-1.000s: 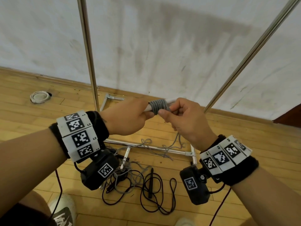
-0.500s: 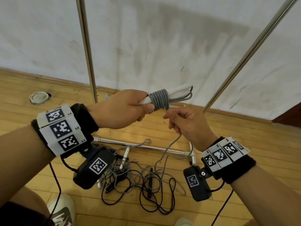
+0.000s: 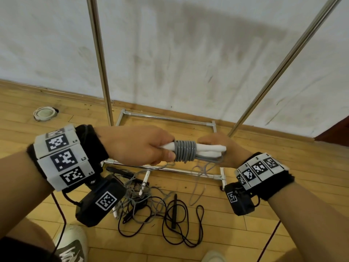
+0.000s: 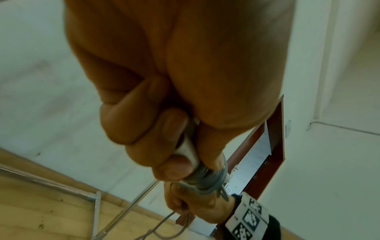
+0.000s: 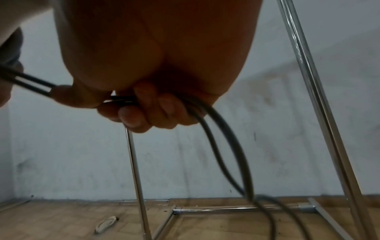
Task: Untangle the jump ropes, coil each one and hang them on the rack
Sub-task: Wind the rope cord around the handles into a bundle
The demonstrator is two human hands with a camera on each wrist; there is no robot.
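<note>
My left hand [image 3: 166,151] grips the two white handles [image 3: 209,149] of a grey jump rope, held level in front of the rack [image 3: 98,53]. Several turns of its grey cord [image 3: 184,151] are wound tightly round the handles. My right hand [image 3: 222,148] sits behind the handles' right ends, fingers curled round the loose grey cord [image 5: 226,138], which hangs in loops toward the floor. In the left wrist view my fingers [image 4: 174,154] close on a handle [image 4: 188,151] just behind the coil [image 4: 209,177]. A black jump rope [image 3: 173,210] lies tangled with another grey one on the floor below.
The rack's two chrome uprights [image 5: 308,81] rise on either side of my hands; its base frame [image 3: 170,118] lies on the wooden floor against the white wall. A white round fitting [image 3: 45,113] sits on the floor at left. My shoes [image 3: 71,242] stand near the rope pile.
My right hand has risen from under the coil to behind the handle ends, carrying the loose cord round. The left hand has dropped a little and brought the handles level.
</note>
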